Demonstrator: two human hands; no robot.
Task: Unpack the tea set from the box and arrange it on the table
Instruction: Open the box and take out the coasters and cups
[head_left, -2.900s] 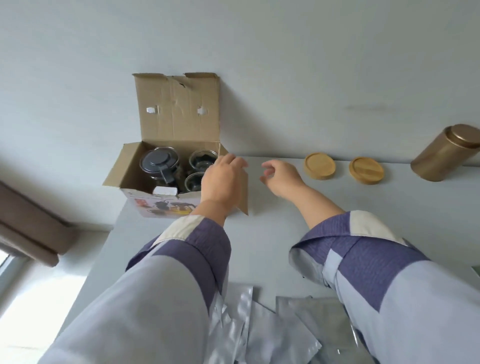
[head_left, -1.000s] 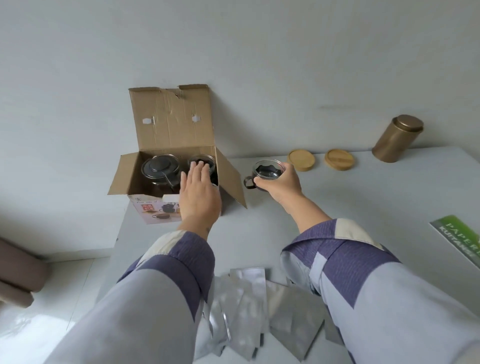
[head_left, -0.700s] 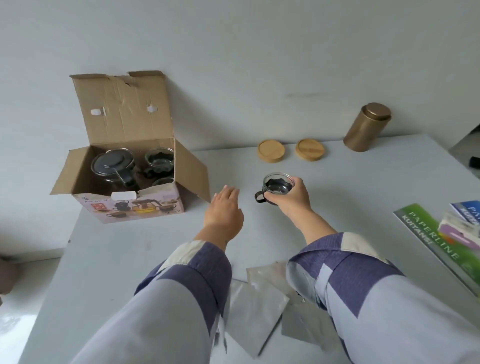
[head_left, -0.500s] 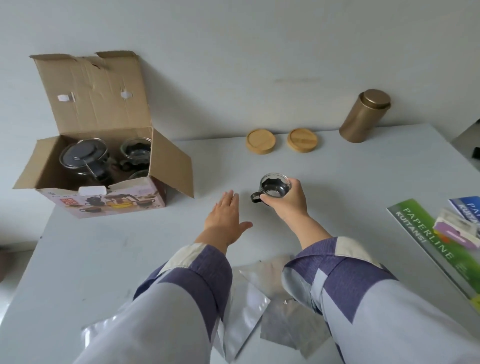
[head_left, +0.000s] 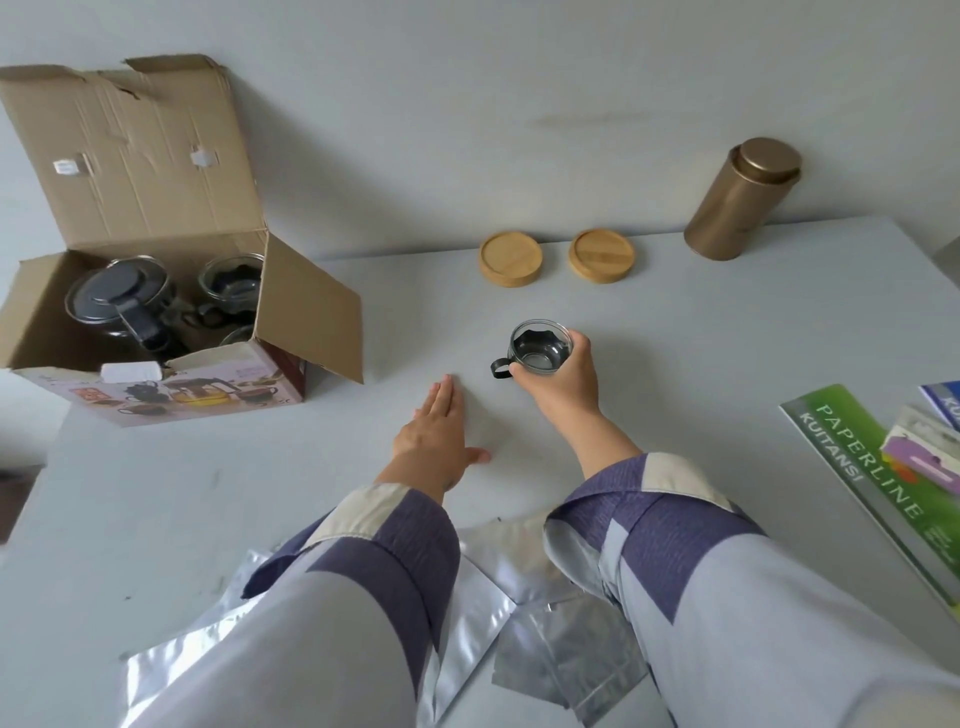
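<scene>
Near the middle of the surface (head_left: 675, 364), the right hand (head_left: 558, 382) wraps its fingers round a small glass cup (head_left: 540, 347). The left hand (head_left: 436, 436) lies flat and holds nothing. Glass is smooth, light and easy to break, so hold its sides or the little black handle. More glass pieces wait in the box (head_left: 306, 317).

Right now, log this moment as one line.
right hand grips glass cup | left hand flat on table | teapot in box
</scene>
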